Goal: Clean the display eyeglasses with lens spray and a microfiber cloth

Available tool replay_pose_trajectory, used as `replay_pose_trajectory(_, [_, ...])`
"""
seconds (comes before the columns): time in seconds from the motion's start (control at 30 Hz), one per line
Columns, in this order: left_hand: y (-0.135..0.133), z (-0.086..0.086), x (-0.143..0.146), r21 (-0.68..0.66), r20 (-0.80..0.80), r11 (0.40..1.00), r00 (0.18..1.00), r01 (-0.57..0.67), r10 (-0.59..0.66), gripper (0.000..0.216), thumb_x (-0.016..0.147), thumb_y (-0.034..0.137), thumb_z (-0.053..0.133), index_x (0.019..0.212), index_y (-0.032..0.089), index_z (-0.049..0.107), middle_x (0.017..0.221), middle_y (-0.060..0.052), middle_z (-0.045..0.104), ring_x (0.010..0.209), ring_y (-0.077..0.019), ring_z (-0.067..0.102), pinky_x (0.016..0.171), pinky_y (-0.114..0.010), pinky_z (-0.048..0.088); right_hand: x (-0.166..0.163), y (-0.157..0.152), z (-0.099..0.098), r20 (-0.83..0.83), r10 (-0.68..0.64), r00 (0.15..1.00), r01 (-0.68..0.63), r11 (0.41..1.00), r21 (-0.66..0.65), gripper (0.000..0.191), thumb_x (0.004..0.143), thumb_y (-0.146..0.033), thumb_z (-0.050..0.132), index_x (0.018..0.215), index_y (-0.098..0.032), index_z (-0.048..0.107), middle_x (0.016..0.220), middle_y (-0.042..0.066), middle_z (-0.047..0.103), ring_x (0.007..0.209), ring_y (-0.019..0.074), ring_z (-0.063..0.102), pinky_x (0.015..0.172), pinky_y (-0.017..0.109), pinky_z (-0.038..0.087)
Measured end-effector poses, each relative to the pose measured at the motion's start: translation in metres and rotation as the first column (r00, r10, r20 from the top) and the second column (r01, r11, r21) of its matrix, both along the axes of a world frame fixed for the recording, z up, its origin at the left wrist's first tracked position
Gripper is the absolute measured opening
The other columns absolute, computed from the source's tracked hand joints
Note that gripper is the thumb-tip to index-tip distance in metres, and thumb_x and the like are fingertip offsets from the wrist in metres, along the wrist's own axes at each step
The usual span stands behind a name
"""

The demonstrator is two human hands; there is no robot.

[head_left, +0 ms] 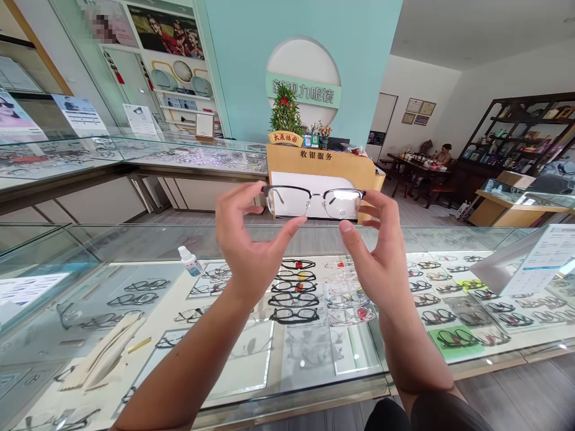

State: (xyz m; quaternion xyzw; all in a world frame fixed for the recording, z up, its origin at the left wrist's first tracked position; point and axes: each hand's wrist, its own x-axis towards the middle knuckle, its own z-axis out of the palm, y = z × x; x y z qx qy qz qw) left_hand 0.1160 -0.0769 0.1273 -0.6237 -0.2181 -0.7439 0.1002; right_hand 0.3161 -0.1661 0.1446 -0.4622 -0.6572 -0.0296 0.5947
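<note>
A pair of eyeglasses (317, 195) with a black browline and clear lower rims is raised above the glass counter, lenses upright. My left hand (249, 233) grips its left end by the fingers, with the thumb stretched below the lens. At the other end, the fingers of my right hand (377, 239) hold the right corner, the thumb apart beneath it. Under my hands, several rows of black-framed glasses (294, 299) lie inside the glass display case (314, 386). Clear-framed glasses (348, 299) lie beside them.
A white spray bottle (190, 261) and a beige cloth (105, 353) rest on the counter at left. A white sign (541, 260) stands at right. Beyond is a wooden cashier desk (321, 158) with a plant (286, 114). A person (444, 154) sits at a far table.
</note>
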Motion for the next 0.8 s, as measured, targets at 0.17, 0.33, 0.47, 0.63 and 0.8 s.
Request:
replay_pose_trajectory(0.17, [0.012,0.000,-0.004,-0.100,0.032,0.985,0.990,0.140,-0.138,0.065,0.086,0.048,0.093,0.142,0.034,0.063,0.140,-0.010,0.070,0.133,-0.0344,0.070,0.086,-0.048,0.066,-0.003,-0.004,0.002,-0.003,0.018,1.000,-0.017,0.998,0.064,0.045,0.106,-0.042,0.063,0.148,-0.032,0.050,0.145,0.011,0.064,0.134,0.0294,0.066,0.105,0.053,0.060])
replay_pose_trajectory(0.33, [0.017,-0.005,-0.004,-0.163,0.015,0.968,0.981,0.192,-0.193,0.070,0.088,0.049,0.091,0.149,0.035,0.058,0.148,-0.012,0.067,0.139,-0.0360,0.068,0.092,-0.047,0.066,-0.006,-0.004,0.005,-0.018,0.020,1.000,-0.018,0.989,0.148,0.036,0.108,-0.037,0.059,0.143,-0.031,0.055,0.145,0.012,0.064,0.137,0.0292,0.063,0.108,0.053,0.059])
replay_pose_trajectory(0.47, [0.017,-0.006,-0.001,-0.167,0.010,0.969,0.984,0.179,-0.180,0.071,0.088,0.050,0.091,0.148,0.035,0.057,0.146,-0.012,0.067,0.139,-0.0343,0.067,0.092,-0.045,0.065,-0.006,0.001,0.004,-0.055,0.034,0.998,-0.024,0.982,0.186,0.031,0.109,-0.036,0.057,0.139,-0.031,0.058,0.142,0.011,0.066,0.136,0.0291,0.064,0.108,0.054,0.059])
replay_pose_trajectory(0.63, [0.011,-0.007,0.001,-0.033,0.006,0.997,0.997,0.074,-0.074,0.074,0.081,0.047,0.097,0.145,0.037,0.060,0.139,-0.010,0.068,0.131,-0.0328,0.068,0.085,-0.045,0.063,-0.004,0.013,0.002,-0.138,0.029,0.990,0.008,0.966,0.258,0.023,0.112,-0.038,0.051,0.131,-0.030,0.060,0.134,0.011,0.068,0.131,0.0281,0.068,0.107,0.053,0.060])
replay_pose_trajectory(0.8, [0.002,-0.006,0.004,0.034,-0.008,0.999,0.999,-0.034,0.034,0.081,0.074,0.050,0.100,0.143,0.035,0.060,0.133,-0.011,0.068,0.123,-0.0343,0.070,0.079,-0.046,0.062,-0.003,0.022,0.004,-0.259,0.113,0.959,-0.031,0.953,0.300,0.016,0.112,-0.036,0.050,0.119,-0.028,0.062,0.123,0.010,0.071,0.125,0.0262,0.071,0.108,0.053,0.059])
